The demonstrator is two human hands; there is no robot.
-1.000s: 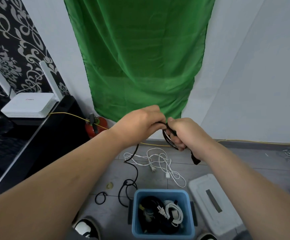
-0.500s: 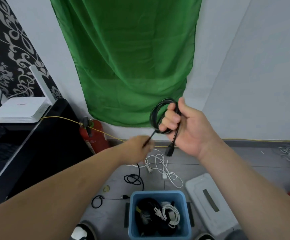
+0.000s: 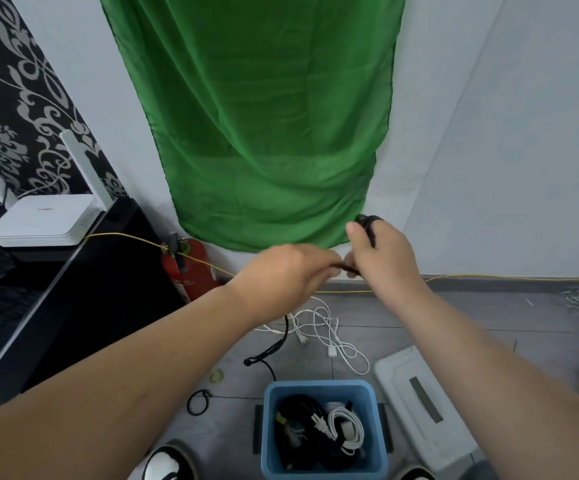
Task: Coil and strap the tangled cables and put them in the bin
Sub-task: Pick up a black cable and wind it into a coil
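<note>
My right hand (image 3: pixel 383 256) grips a small coil of black cable (image 3: pixel 368 223), whose loops stick out above the thumb. My left hand (image 3: pixel 286 275) pinches the same cable's free run right beside it; that run hangs down from under the hand to the floor (image 3: pixel 274 348). A tangled white cable (image 3: pixel 326 330) lies on the grey floor beyond the bin. The blue bin (image 3: pixel 378 424) stands below my hands and holds coiled black and white cables.
A white lid (image 3: pixel 423 403) lies right of the bin. A black strap loop (image 3: pixel 198 403) and a small yellowish ring (image 3: pixel 217 376) lie on the floor to its left. A red extinguisher (image 3: pixel 191 271) stands by the black cabinet (image 3: pixel 73 289). My shoes show at the bottom edge.
My left hand rose from below and met the right hand, carrying the cable's run up to the coil. The right hand turned its back toward me. The slack on the floor shortened.
</note>
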